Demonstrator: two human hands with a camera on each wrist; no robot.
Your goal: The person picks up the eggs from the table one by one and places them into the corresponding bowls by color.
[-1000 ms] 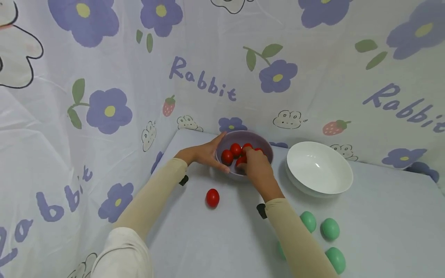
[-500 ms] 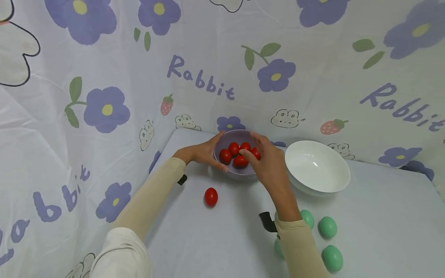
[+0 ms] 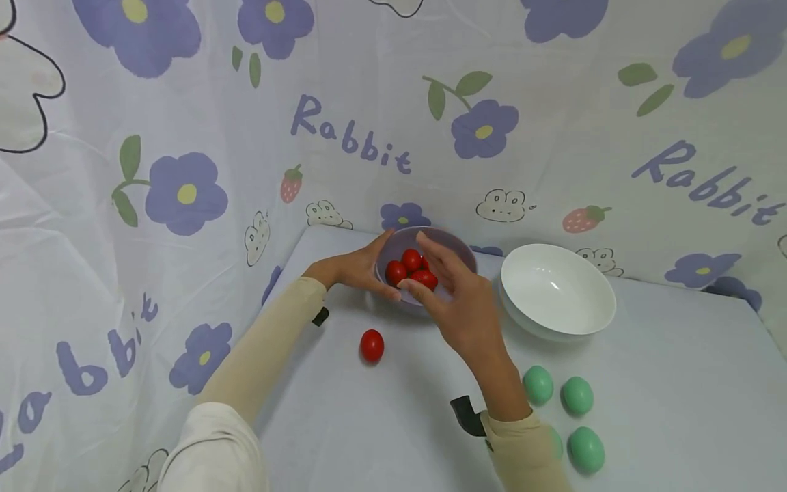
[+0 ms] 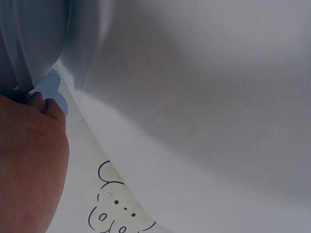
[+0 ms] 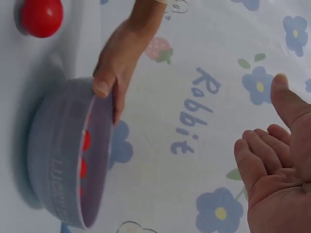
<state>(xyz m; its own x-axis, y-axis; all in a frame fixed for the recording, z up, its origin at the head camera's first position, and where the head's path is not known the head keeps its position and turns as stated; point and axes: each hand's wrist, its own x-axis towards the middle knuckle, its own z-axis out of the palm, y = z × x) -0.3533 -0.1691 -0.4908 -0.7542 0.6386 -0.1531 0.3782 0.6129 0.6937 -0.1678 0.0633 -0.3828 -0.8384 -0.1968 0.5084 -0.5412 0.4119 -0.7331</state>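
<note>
A purple-grey bowl (image 3: 451, 240) stands at the back of the table with several red eggs (image 3: 423, 279) in it. My left hand (image 3: 353, 270) holds its left side, thumb at the front and fingers round toward the back. My right hand (image 3: 464, 307) hovers over the bowl's right front, thumb and fingers apart. In the right wrist view its palm (image 5: 277, 189) holds nothing, and raised lettering shows on the bowl's wall (image 5: 53, 145). One more red egg (image 3: 371, 346) lies on the table in front of the bowl. Part of the bowl's contents is hidden behind my right hand.
A white bowl (image 3: 558, 290) with nothing visible inside stands right of the purple-grey one. Several green eggs (image 3: 578, 395) lie on the table nearer to me, beside my right forearm, which partly covers one. A patterned cloth (image 3: 344, 75) hangs behind and to the left.
My right hand has come up out of the bowl, its fingers spreading from among the red eggs. It then shifted slightly left and nearer. My left hand stays on the bowl.
</note>
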